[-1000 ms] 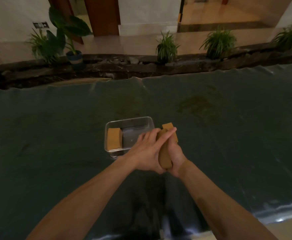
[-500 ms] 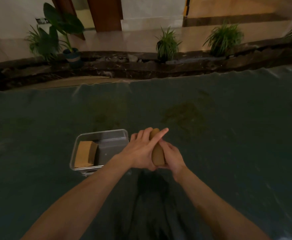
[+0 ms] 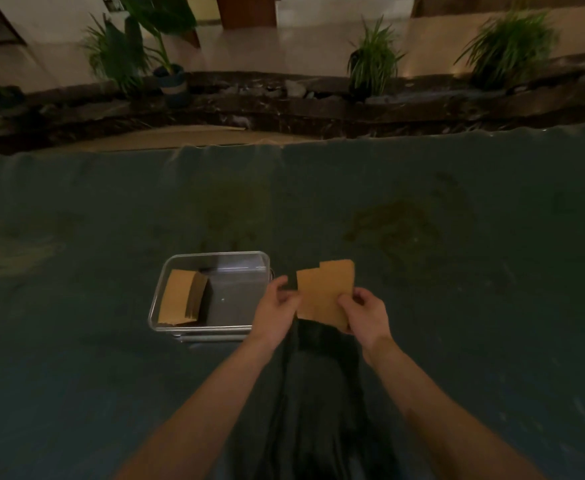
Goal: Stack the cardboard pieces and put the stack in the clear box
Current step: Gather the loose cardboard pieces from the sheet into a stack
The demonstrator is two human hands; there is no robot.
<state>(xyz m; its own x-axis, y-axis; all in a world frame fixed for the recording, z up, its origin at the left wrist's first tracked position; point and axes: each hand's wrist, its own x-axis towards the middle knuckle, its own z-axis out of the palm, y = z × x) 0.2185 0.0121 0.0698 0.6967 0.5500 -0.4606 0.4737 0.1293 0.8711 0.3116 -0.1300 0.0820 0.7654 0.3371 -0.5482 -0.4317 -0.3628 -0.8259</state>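
Observation:
Brown cardboard pieces are held flat between both hands, slightly offset so that one sticks out at the top right. My left hand pinches their left edge and my right hand grips the lower right corner. The clear box stands on the dark cloth just left of my left hand. Inside it, at the left end, a stack of cardboard leans against the wall; the right part of the box shows only its bottom.
A dark green cloth covers the table, with a stain beyond the hands. A black shadow or fabric strip runs between my forearms. Past the table's far edge stand a stone ledge and potted plants.
The hands were pressed together around the cardboard held edge-on. They have since come apart and the pieces lie flat and face up between them. The view shifted, so the box sits closer to my left hand.

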